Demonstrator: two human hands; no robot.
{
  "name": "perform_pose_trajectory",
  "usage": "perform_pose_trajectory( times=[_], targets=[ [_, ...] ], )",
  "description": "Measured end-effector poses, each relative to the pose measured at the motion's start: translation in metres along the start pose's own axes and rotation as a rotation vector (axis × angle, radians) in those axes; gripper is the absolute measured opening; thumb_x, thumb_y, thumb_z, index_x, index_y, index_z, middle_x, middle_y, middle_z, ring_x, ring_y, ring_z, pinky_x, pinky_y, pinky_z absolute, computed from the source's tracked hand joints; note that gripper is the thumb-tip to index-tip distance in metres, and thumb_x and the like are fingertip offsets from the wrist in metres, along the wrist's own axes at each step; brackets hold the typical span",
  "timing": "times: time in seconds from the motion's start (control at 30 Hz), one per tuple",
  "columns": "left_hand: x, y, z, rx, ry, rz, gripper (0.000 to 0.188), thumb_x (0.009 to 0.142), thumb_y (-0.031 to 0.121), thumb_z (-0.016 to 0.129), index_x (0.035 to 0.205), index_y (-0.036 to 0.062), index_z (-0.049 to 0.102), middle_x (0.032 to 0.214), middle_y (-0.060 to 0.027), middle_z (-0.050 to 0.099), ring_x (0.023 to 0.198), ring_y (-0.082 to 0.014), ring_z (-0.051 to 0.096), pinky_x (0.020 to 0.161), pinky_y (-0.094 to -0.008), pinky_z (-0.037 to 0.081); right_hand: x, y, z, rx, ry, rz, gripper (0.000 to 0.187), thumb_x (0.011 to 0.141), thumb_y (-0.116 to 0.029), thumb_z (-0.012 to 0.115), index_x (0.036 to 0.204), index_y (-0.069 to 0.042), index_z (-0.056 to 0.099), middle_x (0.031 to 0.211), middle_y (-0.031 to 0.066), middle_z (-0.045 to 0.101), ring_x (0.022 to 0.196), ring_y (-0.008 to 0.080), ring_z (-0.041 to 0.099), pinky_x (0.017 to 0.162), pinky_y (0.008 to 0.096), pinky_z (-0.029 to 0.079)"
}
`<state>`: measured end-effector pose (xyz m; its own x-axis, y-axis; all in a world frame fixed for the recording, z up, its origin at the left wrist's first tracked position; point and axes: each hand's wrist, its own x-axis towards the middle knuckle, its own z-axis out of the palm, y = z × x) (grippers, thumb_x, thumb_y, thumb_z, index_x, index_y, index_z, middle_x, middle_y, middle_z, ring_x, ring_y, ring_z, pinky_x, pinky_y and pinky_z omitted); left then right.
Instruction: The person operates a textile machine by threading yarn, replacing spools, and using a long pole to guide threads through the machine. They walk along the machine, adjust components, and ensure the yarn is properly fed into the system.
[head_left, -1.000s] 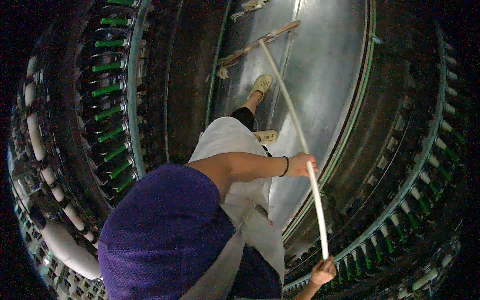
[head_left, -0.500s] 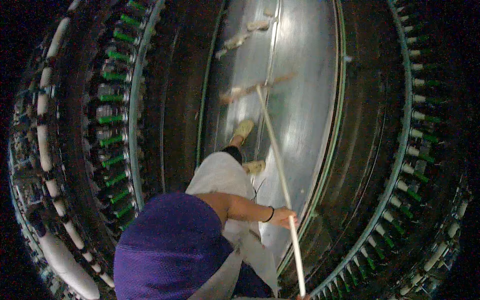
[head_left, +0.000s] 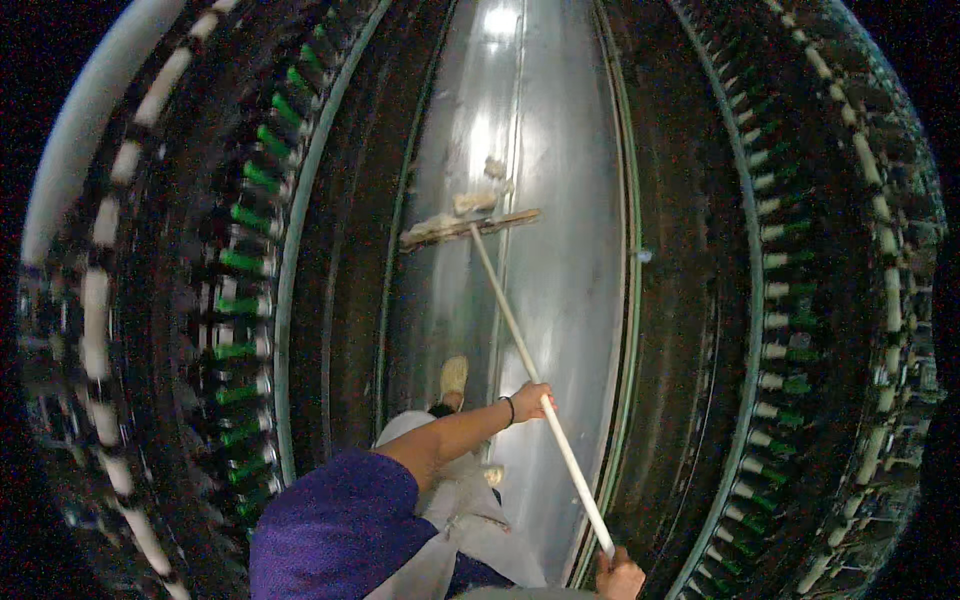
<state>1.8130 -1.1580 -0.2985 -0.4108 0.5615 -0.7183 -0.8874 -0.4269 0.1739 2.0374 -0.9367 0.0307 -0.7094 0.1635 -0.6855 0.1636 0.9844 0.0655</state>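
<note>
A push broom with a long pale handle slants across the aisle in front of me. My left hand, with a dark band at the wrist, is wrapped round the middle of the handle. Lower down, near the bottom edge, my right hand closes round the handle's top end. The broom's wide, flat head lies across the floor ahead. Clumps of pale fluff are heaped against its far side, and a smaller tuft lies just beyond.
A shiny grey floor runs ahead between two long machines. Rows of green and white bobbins line the left machine and the right machine. Greenish rails edge the floor. My yellowish shoe steps forward on the left.
The broom head has reached the fluff, which was scattered farther ahead and is now bunched against it. Both hands still hold the handle; my right hand shows more now. My view has turned.
</note>
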Motion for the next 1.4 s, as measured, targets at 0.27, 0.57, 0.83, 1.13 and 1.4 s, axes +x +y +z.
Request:
perform_pose_trajectory(
  times=[0.27, 0.57, 0.83, 1.13, 1.4],
  targets=[
    [0.009, 0.190, -0.041, -0.092, 0.313, 0.083, 0.015, 0.087, 0.015, 0.046, 0.086, 0.0001, 0.044, 0.068, -0.0104, 0.050, 0.059, -0.0236, 0.055, 0.066, -0.0416, 0.053, 0.156, -0.154, -0.103, 0.993, -0.621, -0.021, 0.028, 0.082, -0.026, 0.059, 0.085, 0.000, 0.052, 0.061, 0.0099, 0.055, 0.051, 0.0156, 0.051, 0.049, 0.0286, 0.040],
    [0.086, 0.466, -0.064, 0.302, 0.316, 0.130, 0.040, 0.088, 0.017, 0.048, 0.119, -0.0013, 0.030, 0.084, -0.0158, 0.052, 0.073, -0.0293, 0.057, 0.058, -0.0444, 0.052, 0.332, -0.293, -0.243, 1.090, -0.509, -0.012, 0.034, 0.079, -0.030, 0.060, 0.086, 0.003, 0.061, 0.070, 0.0063, 0.058, 0.062, 0.0137, 0.052, 0.055, 0.0281, 0.041],
    [0.076, 0.682, -0.048, 0.309, 0.360, 0.372, 0.027, 0.087, 0.020, 0.047, 0.110, 0.0061, 0.049, 0.086, -0.0077, 0.057, 0.082, -0.0197, 0.059, 0.068, -0.0364, 0.051, 0.555, -0.400, -0.396, 1.428, -0.433, -0.158, 0.019, 0.079, -0.015, 0.061, 0.072, 0.001, 0.052, 0.054, 0.0081, 0.051, 0.039, 0.0158, 0.044, 0.039, 0.0283, 0.036],
    [0.062, 0.893, -0.063, -0.042, 0.232, 0.326, 0.014, 0.088, 0.019, 0.048, 0.095, 0.0076, 0.051, 0.079, -0.0047, 0.057, 0.060, -0.0132, 0.057, 0.051, -0.0243, 0.049, 0.747, -0.511, -0.577, 1.331, -0.417, -0.105, 0.019, 0.080, -0.017, 0.057, 0.072, 0.000, 0.055, 0.057, 0.0069, 0.053, 0.040, 0.0140, 0.047, 0.038, 0.0285, 0.038],
    [0.125, 1.095, 0.001, 0.365, 0.292, 0.398, 0.022, 0.087, 0.016, 0.052, 0.106, 0.0050, 0.049, 0.084, -0.0069, 0.059, 0.063, -0.0143, 0.057, 0.054, -0.0260, 0.048, 0.884, -0.564, -0.705, 1.083, -0.318, -0.231, 0.016, 0.083, -0.015, 0.055, 0.079, 0.001, 0.051, 0.057, 0.0030, 0.049, 0.039, 0.0086, 0.042, 0.035, 0.0246, 0.034]
  ],
)
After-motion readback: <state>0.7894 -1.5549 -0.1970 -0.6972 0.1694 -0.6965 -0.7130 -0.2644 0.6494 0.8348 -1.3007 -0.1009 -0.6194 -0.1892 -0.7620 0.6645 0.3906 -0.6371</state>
